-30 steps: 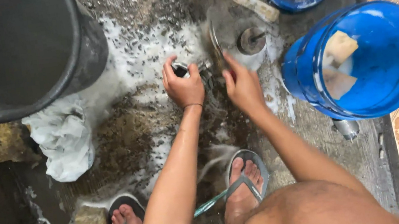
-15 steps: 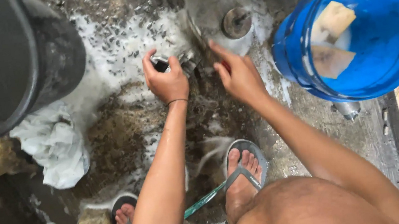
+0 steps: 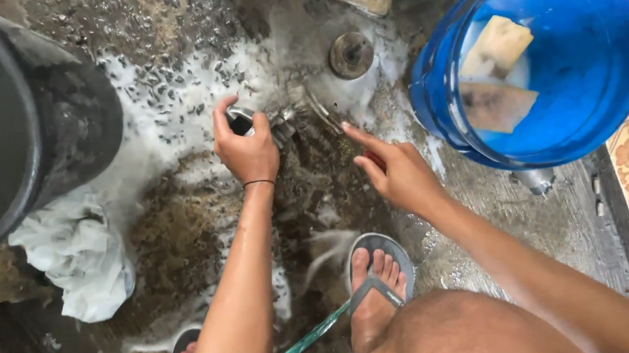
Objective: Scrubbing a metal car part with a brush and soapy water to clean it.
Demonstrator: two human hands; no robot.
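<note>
Here your left hand [image 3: 246, 149] is clenched around a small dark metal piece [image 3: 240, 119], fingers curled tight, so it stays put just above the wet, soapy concrete floor [image 3: 159, 100]. Your right hand [image 3: 395, 174] sits just to its right with fingers pressed together and stretched toward the piece; whether they grip anything I cannot tell. A blue bucket [image 3: 434, 104] with a yellow sponge [image 3: 498, 43] stands on the right, close enough to reach. The round drain [image 3: 351, 54] lies just beyond, where suds can run off. A white rag [image 3: 77, 252] lies left.
</note>
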